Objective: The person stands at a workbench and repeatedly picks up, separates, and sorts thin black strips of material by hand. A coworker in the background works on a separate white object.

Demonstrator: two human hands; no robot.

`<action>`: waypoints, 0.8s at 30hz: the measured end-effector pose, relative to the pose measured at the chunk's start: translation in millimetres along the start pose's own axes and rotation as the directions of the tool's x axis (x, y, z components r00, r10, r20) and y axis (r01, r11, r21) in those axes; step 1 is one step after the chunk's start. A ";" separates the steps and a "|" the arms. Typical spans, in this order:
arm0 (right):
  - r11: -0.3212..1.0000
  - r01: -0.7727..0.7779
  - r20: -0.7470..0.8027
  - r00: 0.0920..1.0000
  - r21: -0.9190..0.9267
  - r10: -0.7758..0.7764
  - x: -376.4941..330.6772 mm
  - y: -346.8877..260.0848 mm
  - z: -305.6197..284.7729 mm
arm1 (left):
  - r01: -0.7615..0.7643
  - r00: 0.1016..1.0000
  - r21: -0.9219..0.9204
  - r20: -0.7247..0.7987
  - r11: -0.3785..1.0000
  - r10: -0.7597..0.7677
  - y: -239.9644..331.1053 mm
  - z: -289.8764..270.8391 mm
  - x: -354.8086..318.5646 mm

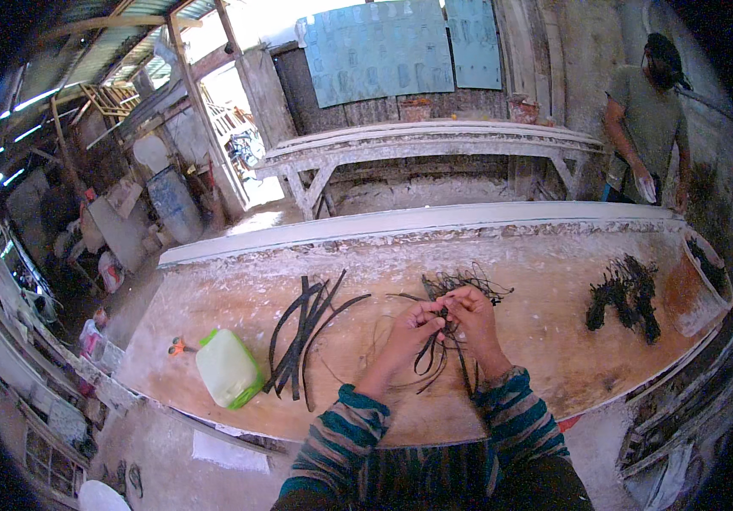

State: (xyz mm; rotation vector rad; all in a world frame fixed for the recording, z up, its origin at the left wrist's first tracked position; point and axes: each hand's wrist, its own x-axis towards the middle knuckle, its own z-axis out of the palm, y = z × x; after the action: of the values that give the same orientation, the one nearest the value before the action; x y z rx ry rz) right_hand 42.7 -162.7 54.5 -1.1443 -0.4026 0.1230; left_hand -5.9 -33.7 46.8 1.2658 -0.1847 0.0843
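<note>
Above the wooden table, my left hand (415,330) and my right hand (475,324) come together with fingertips pinched. Between them is a black strip (425,355), bunched or knotted at the fingers, with a loop and loose ends hanging below. The exact knot is too small to make out. Just beyond my hands lies a tangle of thin black cords (487,284). To the left, several flat black strips (298,341) are spread across each other on the tabletop.
A pale container with green edges (229,369) and orange-handled scissors (181,347) lie at left. At right are bundles of knotted black cord (626,298) and a tipped bucket (700,285). A white ledge (418,223) borders the table's far side. Another person (652,128) stands far right.
</note>
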 end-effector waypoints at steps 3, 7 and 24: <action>0.998 0.025 -0.014 1.000 -0.060 -0.026 4.0 4.6 -4.8 | -0.003 1.000 0.045 -0.006 0.999 0.003 -2.2 -2.1 2.3; 0.999 0.020 -0.014 1.000 -0.042 -0.021 6.8 1.1 -11.3 | 0.043 0.999 0.201 -0.001 0.979 -0.044 -4.9 -9.1 4.0; 0.996 -0.013 -0.033 0.999 0.091 0.016 8.1 5.1 -13.2 | -0.117 0.947 0.448 -0.218 0.886 0.235 -13.0 -9.7 4.9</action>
State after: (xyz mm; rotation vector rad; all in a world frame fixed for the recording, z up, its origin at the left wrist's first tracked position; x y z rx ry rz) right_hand 55.7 -169.5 47.4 -1.0583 -0.3559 0.1332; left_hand 1.9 -28.5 32.7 1.6619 -0.0467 0.4756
